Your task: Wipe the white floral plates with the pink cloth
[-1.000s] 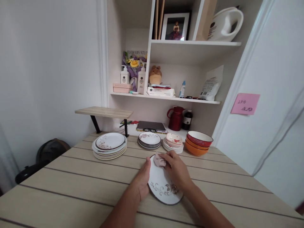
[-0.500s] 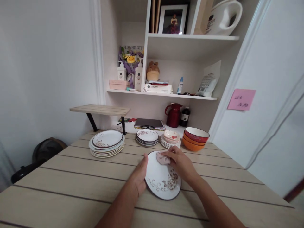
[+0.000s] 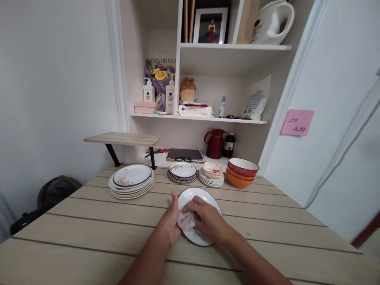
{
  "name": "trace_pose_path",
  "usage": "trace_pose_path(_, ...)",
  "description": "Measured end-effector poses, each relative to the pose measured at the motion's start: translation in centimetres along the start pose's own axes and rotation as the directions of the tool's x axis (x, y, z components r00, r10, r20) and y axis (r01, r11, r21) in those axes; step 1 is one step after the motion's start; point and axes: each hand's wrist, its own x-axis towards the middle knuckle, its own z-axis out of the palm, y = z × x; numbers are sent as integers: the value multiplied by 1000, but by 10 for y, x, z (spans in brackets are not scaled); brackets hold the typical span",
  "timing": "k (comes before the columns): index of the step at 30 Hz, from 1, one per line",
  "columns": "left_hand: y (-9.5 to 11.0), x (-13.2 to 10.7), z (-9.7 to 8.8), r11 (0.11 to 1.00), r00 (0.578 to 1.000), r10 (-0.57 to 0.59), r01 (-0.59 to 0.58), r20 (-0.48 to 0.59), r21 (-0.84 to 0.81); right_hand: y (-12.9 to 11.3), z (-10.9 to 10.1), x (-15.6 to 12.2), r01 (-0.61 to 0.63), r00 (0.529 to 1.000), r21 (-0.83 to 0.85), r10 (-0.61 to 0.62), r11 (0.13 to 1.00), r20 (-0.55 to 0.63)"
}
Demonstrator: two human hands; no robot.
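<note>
A white plate [image 3: 196,193] with a dark rim is tilted towards me above the table. My left hand [image 3: 171,221] grips its left edge, thumb up along the rim and the other fingers hidden behind or under it. In my right hand [image 3: 204,217] is a crumpled pale pink cloth [image 3: 186,221], pressed on the left part of the plate's face. The hand and cloth cover most of the plate's floral pattern. Beyond the plate stand a stack of small dark-rimmed plates [image 3: 182,170] and a stack of small white dishes [image 3: 211,182] with pink heart-patterned bowls [image 3: 212,169] on top.
A stack of larger plates [image 3: 132,176] stands at the left of the slatted table [image 3: 97,233], near a raised wooden shelf [image 3: 121,138]. Orange and red bowls [image 3: 242,174] are stacked at right. Behind are a red jug [image 3: 215,144], a dark bottle [image 3: 229,145] and a laptop [image 3: 184,154].
My right hand has moved the cloth from the plate's upper part down and left, near my left thumb. My left hand keeps its hold. The view has shifted slightly.
</note>
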Motion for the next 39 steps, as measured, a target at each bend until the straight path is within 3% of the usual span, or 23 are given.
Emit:
trace_pose_path(3, -1, 0, 0, 1000, 1000, 4, -4, -4, 15, 15, 0, 11, -138, 976, -61, 125, 989, -180)
trace_pose_path(5, -1, 0, 0, 999, 1000, -13, 14, -25, 45, 29, -11, 9, -241, 951, -92, 216, 966, -222)
trace_pose_path(7, -1, -1, 1, 997, 999, -31, 33, -25, 64, 38, -26, 1, -296, 949, -137, 275, 945, -155)
trace_pose_path(9, -1, -2, 2, 997, 999, -41, 41, -8, 71, 39, -39, -11, -263, 963, -170, 270, 950, 17)
trace_pose_path(12, -1, -3, 3, 998, 1000, -19, 18, 19, 60, 26, -45, -23, -112, 960, -96, 133, 989, 246)
trace_pose_path(14, -1, -3, 3, 999, 1000, 9, -10, 28, 39, 13, -38, -23, -41, 956, -35, 49, 999, 288)
trace_pose_path(17, -1, -2, 3, 1000, 1000, 5, -6, 24, 22, -1, -17, -13, 35, 979, 66, -48, 997, 198)
trace_pose_path(21, -1, -1, 3, 999, 999, -34, 33, 10, 18, 1, 5, 4, -11, 997, 96, 19, 995, -74)
trace_pose_path(26, -3, 0, 3, 999, 998, 33, -34, 52, 10, 23, -2, 16, -147, 937, 35, 151, 989, -317)
trace_pose_path(29, -4, 1, 3, 998, 997, 50, -51, 51, 29, 33, -11, 15, -208, 922, -39, 182, 977, -341)
trace_pose_path(35, -6, -3, 4, 986, 985, 146, -137, -87, 98, 43, -32, -4, -201, 974, -75, 190, 977, -124)
trace_pose_path(39, -6, -6, 5, 985, 980, 166, -159, -110, 71, 39, -46, -19, -110, 982, 34, 103, 993, 155)
